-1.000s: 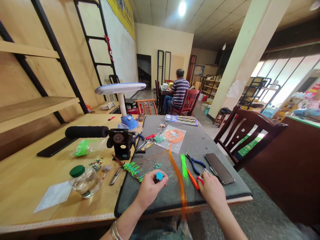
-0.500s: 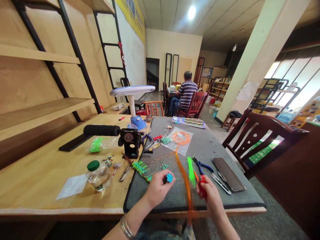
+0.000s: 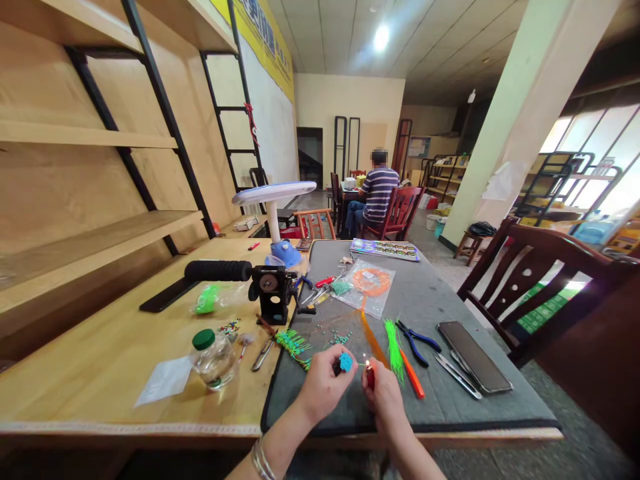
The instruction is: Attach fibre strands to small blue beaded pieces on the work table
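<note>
Head view, sole view examined; bearings taken from the blue cluster, twelve o'clock pointing away from the wearer.

The blue cluster (image 3: 345, 362), apparently made of small beads, sits at the centre in the left hand (image 3: 327, 383), above a grey mat (image 3: 465, 417) on the table (image 3: 105, 347). The left fingers are closed around its sides, leaving the top face exposed. A dark part beneath it is too small to identify.

At three o'clock, the right hand (image 3: 384, 390) has its fingers clenched on a red lighter (image 3: 371, 377), and a small flame (image 3: 367, 364) shows at the top. A thin green strand (image 3: 361, 365) runs from the cluster toward the flame; contact between them cannot be confirmed.

Nearby: loose turquoise beads (image 3: 341, 338) at twelve; orange fibres (image 3: 373, 337) between one and two; a bright green bundle (image 3: 393, 347) at two; blue-handled pliers (image 3: 419, 343) between two and three; a beaded string (image 3: 293, 343) at ten; a green-lidded jar (image 3: 215, 363) at nine.

Handling, in judgement: the cluster should be light and fairly firm, its strand limp and easily scorched. Grip it by the sides, fingertips clear of the strand's end. The lighter should be smooth and rigid, best held low on its body.
</note>
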A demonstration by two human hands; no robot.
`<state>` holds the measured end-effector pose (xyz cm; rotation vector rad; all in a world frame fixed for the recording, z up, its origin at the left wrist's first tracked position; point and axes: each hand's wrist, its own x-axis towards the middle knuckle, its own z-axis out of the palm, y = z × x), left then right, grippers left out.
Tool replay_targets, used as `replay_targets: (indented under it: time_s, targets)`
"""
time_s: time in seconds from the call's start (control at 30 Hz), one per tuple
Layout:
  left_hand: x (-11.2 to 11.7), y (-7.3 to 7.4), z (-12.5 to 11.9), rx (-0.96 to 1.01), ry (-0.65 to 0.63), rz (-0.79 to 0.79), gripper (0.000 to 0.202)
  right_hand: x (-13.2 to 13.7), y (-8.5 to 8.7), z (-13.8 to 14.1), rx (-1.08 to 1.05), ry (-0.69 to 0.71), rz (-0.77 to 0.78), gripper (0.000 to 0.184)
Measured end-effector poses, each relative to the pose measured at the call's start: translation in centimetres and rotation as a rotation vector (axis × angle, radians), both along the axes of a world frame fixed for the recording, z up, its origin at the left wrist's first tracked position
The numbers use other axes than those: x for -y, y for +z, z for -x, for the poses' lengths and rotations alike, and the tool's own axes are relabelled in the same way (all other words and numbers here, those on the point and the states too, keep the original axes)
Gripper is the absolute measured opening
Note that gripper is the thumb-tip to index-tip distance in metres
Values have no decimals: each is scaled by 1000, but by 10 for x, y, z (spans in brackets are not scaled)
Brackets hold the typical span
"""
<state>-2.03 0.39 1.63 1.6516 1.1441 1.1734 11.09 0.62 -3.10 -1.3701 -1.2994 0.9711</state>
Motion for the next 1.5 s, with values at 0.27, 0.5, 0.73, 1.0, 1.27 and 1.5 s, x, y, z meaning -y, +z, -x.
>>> replay_targets:
  time_s: [0.27, 0.5, 0.73, 1.0, 1.27, 1.5]
  targets:
    - [-1, 1, -1, -37, 15, -32, 12, 2, 2, 2, -191, 51, 109, 47]
    - [-1, 1, -1, -53, 13, -36, 12, 1, -3, 0, -164, 54, 150, 46]
    - [-1, -1, 0, -63, 5, -42, 12, 0, -6, -1, -122, 79, 116, 48]
    - [-1, -1, -1, -56, 6, -28, 13, 1, -1, 0, -92, 65, 100, 48]
    - [-1, 1, -1, -48, 10, -21, 14, -1, -4, 0, -162, 83, 160, 51]
    - [-1, 0, -1, -20, 5, -10, 14, 1, -2, 2, -237, 64, 191, 48]
